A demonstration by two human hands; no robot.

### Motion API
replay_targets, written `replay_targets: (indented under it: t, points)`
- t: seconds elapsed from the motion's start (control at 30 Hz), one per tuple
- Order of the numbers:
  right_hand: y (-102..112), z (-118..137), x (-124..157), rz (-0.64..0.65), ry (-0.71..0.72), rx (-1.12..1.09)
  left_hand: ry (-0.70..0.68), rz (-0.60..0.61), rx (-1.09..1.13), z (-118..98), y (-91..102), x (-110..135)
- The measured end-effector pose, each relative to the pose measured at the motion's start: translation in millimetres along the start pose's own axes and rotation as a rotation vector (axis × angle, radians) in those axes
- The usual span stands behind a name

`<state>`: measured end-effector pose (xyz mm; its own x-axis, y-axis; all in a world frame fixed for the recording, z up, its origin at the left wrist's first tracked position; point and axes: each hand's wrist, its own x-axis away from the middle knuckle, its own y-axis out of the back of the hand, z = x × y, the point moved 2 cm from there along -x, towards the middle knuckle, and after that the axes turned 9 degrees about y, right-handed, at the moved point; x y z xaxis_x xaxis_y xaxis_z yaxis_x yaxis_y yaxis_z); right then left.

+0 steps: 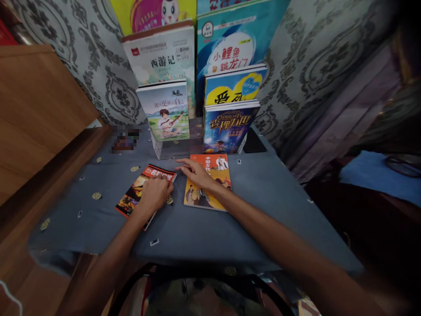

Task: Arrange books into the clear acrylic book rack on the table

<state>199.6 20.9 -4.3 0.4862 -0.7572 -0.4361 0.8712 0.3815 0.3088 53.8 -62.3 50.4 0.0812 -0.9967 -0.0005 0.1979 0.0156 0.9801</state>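
Observation:
A small black and red book [133,192] lies tilted on the blue tablecloth, left of centre. My left hand [154,193] is on its cover with fingers curled and the thumb near its right edge; the fingertips are partly hidden. Just to the right lies an orange and yellow book [222,175] with drawn figures on its cover. Over its left part reaches my right hand [194,172], fingers stretched to the left towards the gap between the two books. Nothing shows in that hand.
Behind the books, a clear stand [176,149] holds upright books, among them a guitar-boy book [169,114] and a dark blue book [228,127]. A black flat object [255,141] lies right of it. A wooden panel [42,101] borders the left; patterned curtains hang behind.

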Motion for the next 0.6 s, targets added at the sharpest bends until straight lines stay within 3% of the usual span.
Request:
replay_targets:
  t: [0.37, 0.5, 0.6]
  points:
    - [-0.9, 10.2, 2.6, 0.061, 0.073, 0.057, 0.019, 0.025, 0.023, -0.8, 3.5, 1.4]
    - [-4.6, 13.7, 4.4, 0.107, 0.097, 0.273, 0.016, -0.011, 0.054, -4.5, -1.6, 3.7]
    - [-9.7, 19.3, 5.6, 0.231, 0.127, 0.496, 0.010, -0.024, 0.074, -0.5, -5.7, 4.0]
